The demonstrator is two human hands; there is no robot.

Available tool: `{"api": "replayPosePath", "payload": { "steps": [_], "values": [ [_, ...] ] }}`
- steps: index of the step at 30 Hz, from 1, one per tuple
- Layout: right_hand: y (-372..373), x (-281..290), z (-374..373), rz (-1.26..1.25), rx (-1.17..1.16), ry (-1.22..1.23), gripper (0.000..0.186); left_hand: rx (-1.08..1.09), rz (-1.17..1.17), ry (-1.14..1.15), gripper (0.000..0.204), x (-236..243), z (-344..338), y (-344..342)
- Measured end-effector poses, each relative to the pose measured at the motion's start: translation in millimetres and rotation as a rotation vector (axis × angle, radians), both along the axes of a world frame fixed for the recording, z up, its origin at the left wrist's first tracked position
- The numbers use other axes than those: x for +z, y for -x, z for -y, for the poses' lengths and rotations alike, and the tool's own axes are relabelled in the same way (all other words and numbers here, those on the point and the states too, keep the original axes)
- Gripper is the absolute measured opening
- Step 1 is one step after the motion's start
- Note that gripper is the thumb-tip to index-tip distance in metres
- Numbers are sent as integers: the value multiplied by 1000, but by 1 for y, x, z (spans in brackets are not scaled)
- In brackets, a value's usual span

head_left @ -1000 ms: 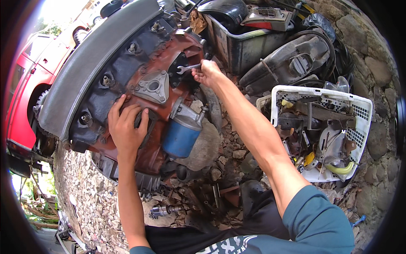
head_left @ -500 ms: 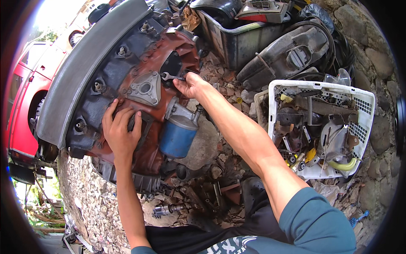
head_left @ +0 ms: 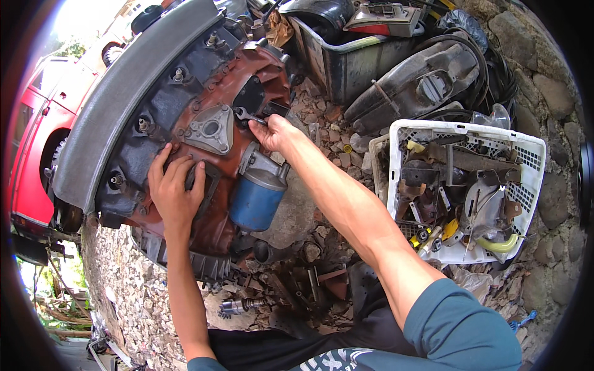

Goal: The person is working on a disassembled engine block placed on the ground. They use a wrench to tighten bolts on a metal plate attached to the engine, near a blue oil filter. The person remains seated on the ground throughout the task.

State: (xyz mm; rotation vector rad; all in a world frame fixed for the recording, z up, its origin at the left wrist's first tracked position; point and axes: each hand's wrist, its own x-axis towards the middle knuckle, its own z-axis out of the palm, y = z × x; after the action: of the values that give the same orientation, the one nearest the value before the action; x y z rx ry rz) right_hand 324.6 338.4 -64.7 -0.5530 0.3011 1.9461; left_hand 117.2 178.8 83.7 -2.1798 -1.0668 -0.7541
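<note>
A red-brown engine block [head_left: 207, 93] fills the left middle. My right hand [head_left: 276, 132] is closed around the handle of a small open-end wrench [head_left: 245, 114]. The wrench's jaw is at the lower edge of a black cover plate [head_left: 250, 94] on the block; whether it grips a bolt there is too small to tell. My left hand [head_left: 177, 191] lies on the block's side with its fingers spread, below a grey triangular metal bracket [head_left: 212, 128]. A blue oil filter [head_left: 258, 203] juts from the block between my two forearms.
A white plastic crate [head_left: 468, 127] of metal parts stands at the right. Behind it lie a grey-black fuel tank [head_left: 421, 80] and a black bin [head_left: 334, 68]. A stone wall [head_left: 557, 96] runs along the right edge. A red vehicle [head_left: 46, 154] is at the far left.
My right hand has come slightly nearer, and the wrench's handle has swung toward me with it. The left hand stays in place on the block.
</note>
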Motion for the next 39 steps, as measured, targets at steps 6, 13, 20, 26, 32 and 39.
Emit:
{"api": "replayPosePath", "payload": {
  "steps": [6,13,20,26,32,39],
  "values": [
    [-13,18,0,235,-2,-164,37,5,-2,-3,13,0,0,1],
    [-38,62,2,840,-40,-455,41,0,12,3,12,1,0,-4],
    [-34,135,34,2023,-422,-1289,38,-13,19,2,12,-1,-1,-2],
    [-41,144,33,2063,-456,-961,41,-22,29,0,12,-1,-1,-3],
    [-51,87,13,991,-48,-451,40,-7,25,2,12,-3,0,0],
    [-32,38,2,425,27,-153,34,3,4,-1,12,0,1,1]
  ]
}}
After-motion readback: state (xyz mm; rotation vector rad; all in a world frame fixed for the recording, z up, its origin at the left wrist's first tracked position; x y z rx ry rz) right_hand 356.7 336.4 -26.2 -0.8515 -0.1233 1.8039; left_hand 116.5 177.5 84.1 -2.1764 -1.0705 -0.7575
